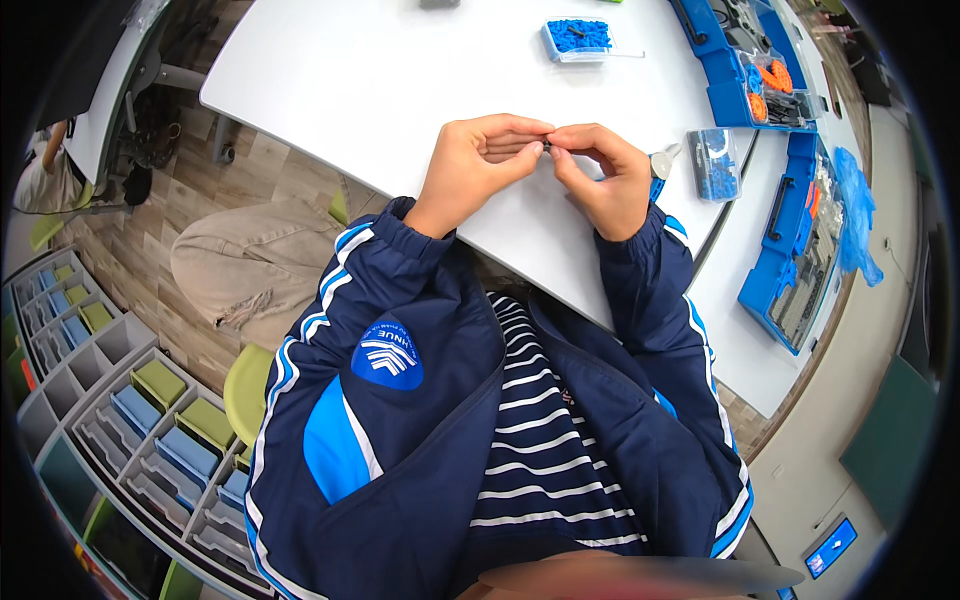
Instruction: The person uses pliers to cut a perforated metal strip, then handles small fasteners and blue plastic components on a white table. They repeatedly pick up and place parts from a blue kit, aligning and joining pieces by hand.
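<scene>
Above the near edge of the white table (390,90), my left hand (475,170) and my right hand (607,180) meet fingertip to fingertip. Pinched between them is a small black piece (546,146), mostly covered by the fingers and too small to name. Both hands are closed on it, thumbs and forefingers pressed together. A clear box of small blue parts (578,38) stands beyond the hands. To the right of my right hand is a second clear box with blue parts (716,168).
Blue cases (728,80) with orange wheels and black parts line the right side, one more blue case (785,240) lying nearer. Beside it hangs a blue plastic bag (858,220). Drawer units (130,400) stand at the lower left. Someone's leg (250,260) is close on my left.
</scene>
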`<state>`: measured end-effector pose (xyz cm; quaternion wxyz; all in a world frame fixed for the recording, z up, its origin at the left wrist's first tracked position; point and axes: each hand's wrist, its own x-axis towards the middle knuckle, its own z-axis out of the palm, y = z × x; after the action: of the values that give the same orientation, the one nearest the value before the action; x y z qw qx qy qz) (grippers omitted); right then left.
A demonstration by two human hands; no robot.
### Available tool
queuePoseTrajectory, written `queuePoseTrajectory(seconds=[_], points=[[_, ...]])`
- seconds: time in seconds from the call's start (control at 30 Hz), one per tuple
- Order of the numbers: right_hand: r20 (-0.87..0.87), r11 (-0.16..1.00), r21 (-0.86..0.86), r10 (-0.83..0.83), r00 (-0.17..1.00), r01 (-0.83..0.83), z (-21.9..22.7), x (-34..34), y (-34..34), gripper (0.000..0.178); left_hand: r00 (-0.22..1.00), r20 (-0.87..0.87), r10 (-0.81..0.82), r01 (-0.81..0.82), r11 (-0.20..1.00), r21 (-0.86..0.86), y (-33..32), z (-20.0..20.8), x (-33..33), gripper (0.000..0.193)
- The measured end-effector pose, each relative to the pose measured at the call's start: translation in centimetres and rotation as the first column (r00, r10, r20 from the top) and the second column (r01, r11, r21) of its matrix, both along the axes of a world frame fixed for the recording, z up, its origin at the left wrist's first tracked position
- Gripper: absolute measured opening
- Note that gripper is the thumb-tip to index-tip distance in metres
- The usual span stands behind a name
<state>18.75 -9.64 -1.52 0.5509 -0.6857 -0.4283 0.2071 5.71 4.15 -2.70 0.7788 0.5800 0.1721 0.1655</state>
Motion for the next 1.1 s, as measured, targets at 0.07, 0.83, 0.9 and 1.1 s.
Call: queuePoseTrajectory(seconds=[0.07,0.83,0.9,1.1], points=[[-0.032,1.000,-0.021,0.003,0.999,-0.004,-0.1,0.0,-0.1,0.015,1.000,-0.003,-0.008,0.008,1.000,0.009,0.1,-0.1,0.0,0.022],[-0.089,0.982,-0.120,-0.155,0.984,0.144,-0.7,-1.4,0.8,0.011,0.973,0.059,0.224,-0.231,0.956,0.179,-2.0,-0.3,1.2,0.018],[-0.029,0.980,-0.134,-0.151,0.988,0.146,-0.7,-1.3,0.8,0.011,0.977,0.054,0.207,-0.213,0.970,0.117,-1.7,-0.5,1.3,0.020],[-0.112,0.991,-0.119,-0.076,0.991,0.062,-0.3,-1.0,0.6,0.019,0.976,0.055,0.212,-0.218,0.969,0.120,-1.5,-0.5,1.2,0.018]])
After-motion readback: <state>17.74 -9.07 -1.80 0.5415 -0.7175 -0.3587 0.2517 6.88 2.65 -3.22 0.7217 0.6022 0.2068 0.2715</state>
